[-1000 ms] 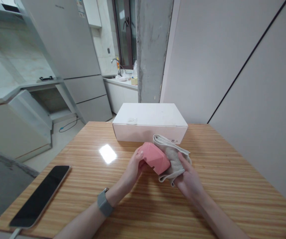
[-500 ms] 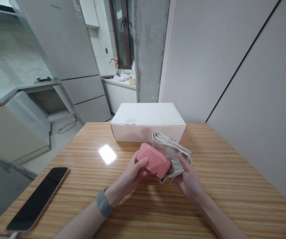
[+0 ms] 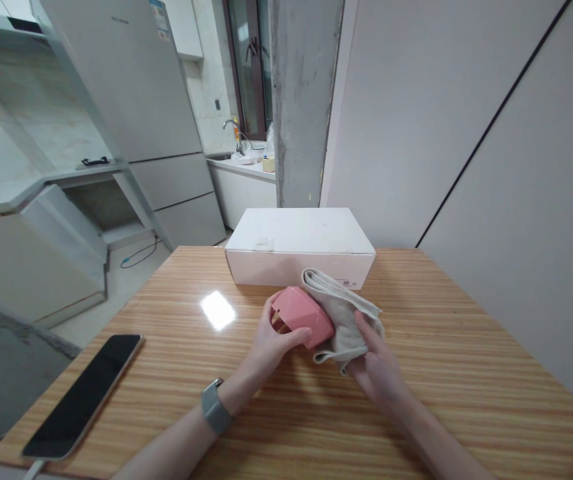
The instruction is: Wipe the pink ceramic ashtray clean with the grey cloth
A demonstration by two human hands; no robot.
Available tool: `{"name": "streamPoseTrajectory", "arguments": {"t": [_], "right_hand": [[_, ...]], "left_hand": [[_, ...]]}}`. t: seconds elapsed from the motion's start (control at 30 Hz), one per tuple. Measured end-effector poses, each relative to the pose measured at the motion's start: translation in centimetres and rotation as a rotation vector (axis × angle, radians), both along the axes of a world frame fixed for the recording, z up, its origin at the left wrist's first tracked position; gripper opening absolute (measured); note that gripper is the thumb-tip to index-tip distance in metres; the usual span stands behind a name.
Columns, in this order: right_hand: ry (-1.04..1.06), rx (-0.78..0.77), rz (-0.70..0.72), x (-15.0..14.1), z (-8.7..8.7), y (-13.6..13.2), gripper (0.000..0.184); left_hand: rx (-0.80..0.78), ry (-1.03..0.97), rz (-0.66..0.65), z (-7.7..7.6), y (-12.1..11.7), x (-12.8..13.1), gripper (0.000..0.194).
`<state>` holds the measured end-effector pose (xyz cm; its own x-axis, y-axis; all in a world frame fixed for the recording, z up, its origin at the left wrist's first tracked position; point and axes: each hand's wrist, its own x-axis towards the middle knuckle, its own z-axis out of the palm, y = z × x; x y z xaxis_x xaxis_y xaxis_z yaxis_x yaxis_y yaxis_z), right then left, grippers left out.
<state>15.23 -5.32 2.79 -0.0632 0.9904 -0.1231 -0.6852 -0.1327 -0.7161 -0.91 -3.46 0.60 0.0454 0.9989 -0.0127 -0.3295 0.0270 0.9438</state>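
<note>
A phone (image 3: 84, 397) lies near me on the wooden table (image 3: 466, 360), off to the left, and a grey watch (image 3: 215, 405) is round my left wrist. My left hand (image 3: 271, 339) grips a pink object (image 3: 304, 313), thumb along its near side, over the table. My right hand (image 3: 377, 368) is closed on a folded grey cloth (image 3: 344, 320), which touches the pink object's right end. Beyond both sits a white box (image 3: 299, 233); farther off are a fridge (image 3: 121, 87) and a tap (image 3: 234, 125).
</note>
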Motion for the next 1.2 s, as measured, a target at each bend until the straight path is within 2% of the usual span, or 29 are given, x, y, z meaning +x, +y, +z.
{"name": "streamPoseTrajectory", "arguments": {"t": [0.17, 0.33, 0.47, 0.53, 0.63, 0.73, 0.83, 1.0, 1.2], "right_hand": [[0.028, -0.047, -0.029, 0.4, 0.4, 0.4, 0.038], [0.033, -0.089, -0.062, 0.9, 0.3, 0.6, 0.042], [0.020, -0.049, -0.042, 0.9, 0.2, 0.4, 0.034], [0.011, -0.038, -0.016, 0.5, 0.3, 0.2, 0.033], [-0.011, -0.040, 0.033, -0.3, 0.5, 0.0, 0.039], [-0.033, -0.032, 0.062, -0.7, 0.4, 0.0, 0.039], [-0.011, -0.041, 0.048, -0.7, 0.4, 0.1, 0.035], [0.044, -0.114, 0.016, -0.5, 0.7, 0.2, 0.039], [0.033, -0.090, 0.015, -0.4, 0.9, 0.1, 0.036]], "left_hand": [[-0.078, -0.236, -0.061, 0.5, -0.1, 0.2, 0.050], [-0.109, -0.270, -0.047, 0.2, 0.2, 0.0, 0.046], [-0.083, -0.257, -0.103, -0.1, 0.2, -0.2, 0.039], [-0.089, -0.244, -0.134, 0.3, -0.1, -0.2, 0.046], [-0.089, -0.199, -0.184, 1.2, -0.6, -0.1, 0.066], [-0.003, -0.124, -0.154, 1.7, -0.9, 0.0, 0.079], [0.046, -0.045, -0.108, 1.1, -0.7, 0.0, 0.083], [0.022, 0.070, -0.044, 0.5, -0.3, 0.1, 0.076], [0.036, 0.045, -0.027, 0.8, -0.5, 0.1, 0.094]]}}
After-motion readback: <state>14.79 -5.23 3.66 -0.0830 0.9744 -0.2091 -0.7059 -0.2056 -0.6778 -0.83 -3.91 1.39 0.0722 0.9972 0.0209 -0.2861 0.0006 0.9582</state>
